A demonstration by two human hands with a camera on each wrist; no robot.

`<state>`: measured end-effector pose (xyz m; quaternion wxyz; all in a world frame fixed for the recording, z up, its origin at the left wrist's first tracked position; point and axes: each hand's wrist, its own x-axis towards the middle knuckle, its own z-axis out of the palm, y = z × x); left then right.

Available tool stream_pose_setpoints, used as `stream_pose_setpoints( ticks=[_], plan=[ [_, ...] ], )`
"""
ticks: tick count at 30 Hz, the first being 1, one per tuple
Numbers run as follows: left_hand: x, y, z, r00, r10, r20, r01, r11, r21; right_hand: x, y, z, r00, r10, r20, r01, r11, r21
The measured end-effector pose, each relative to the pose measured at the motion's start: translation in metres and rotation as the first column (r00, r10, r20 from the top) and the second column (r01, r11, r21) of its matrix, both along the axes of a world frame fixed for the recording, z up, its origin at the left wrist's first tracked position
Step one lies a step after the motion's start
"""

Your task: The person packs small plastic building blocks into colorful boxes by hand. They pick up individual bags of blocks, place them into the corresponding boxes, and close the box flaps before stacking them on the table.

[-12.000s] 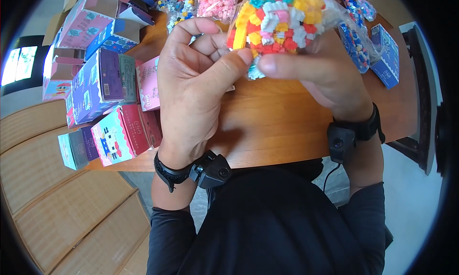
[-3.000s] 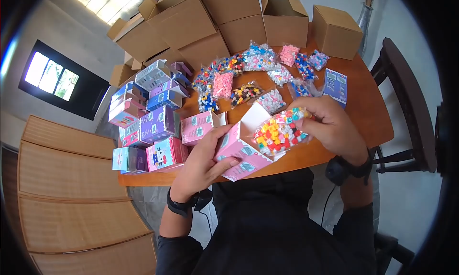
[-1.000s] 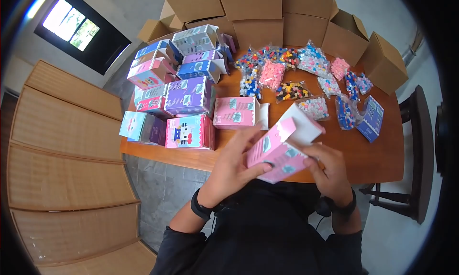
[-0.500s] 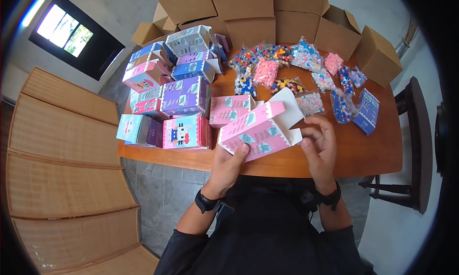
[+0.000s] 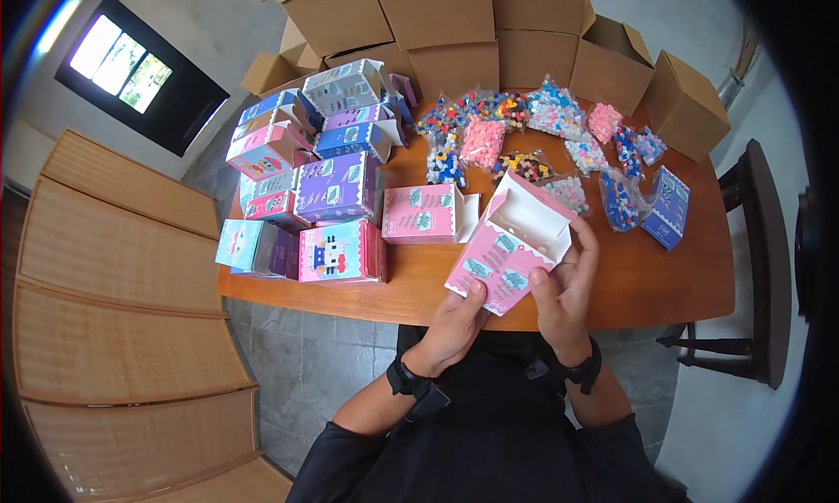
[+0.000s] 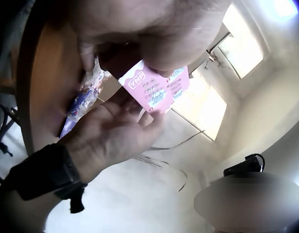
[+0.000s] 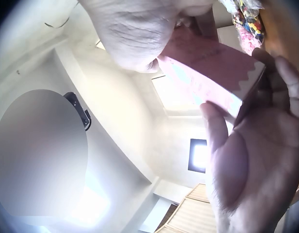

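A pink cardboard box [image 5: 498, 267] with scalloped white edges and printed pictures is held over the table's front part in the head view, tilted, with its top open toward the back right. White inner walls show in the opening; no coloured pieces are visible there. My left hand [image 5: 453, 330] grips its lower end, thumb on the printed face. Along the right side my right hand [image 5: 568, 304] holds it, thumb on the same face and fingers behind. The left wrist view shows the box's printed end [image 6: 152, 90] between both hands. In the right wrist view, fingers and thumb lie along the box [image 7: 215, 73].
Several printed boxes, among them a purple one [image 5: 336, 188] and a pink one [image 5: 419, 213], are stacked on the left of the wooden table [image 5: 402, 289]. Bags of small bricks [image 5: 482, 142] lie behind, with a blue box [image 5: 669, 208] at right. Cardboard cartons [image 5: 533, 62] line the back.
Earlier my right hand held a bag of colourful bricks, then brought it to the pink box's mouth; that bag is out of sight now. Since half a second ago the box has turned, and my right hand grips it.
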<state>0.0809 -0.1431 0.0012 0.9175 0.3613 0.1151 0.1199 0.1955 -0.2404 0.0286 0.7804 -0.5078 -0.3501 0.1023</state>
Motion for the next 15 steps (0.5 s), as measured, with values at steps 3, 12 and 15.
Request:
stream_pose_setpoints(
  ticks=[3, 12, 15],
  plan=[
    [-0.002, 0.003, -0.001, 0.996, -0.045, -0.071, 0.047, 0.998, 0.037, 0.003, 0.000, 0.002, 1.000, -0.029, 0.008, 0.029, 1.000, -0.007],
    [-0.014, 0.026, 0.002, 0.985, 0.125, 0.118, -0.171, 0.751, 0.638, 0.012, -0.017, -0.001, 0.999, 0.009, -0.031, -0.009, 1.000, -0.021],
    [-0.018, 0.023, 0.022, 0.987, 0.068, 0.146, -0.151, 0.706, 0.692, 0.004, -0.016, -0.008, 0.993, 0.099, -0.061, -0.100, 0.995, -0.009]
  ],
)
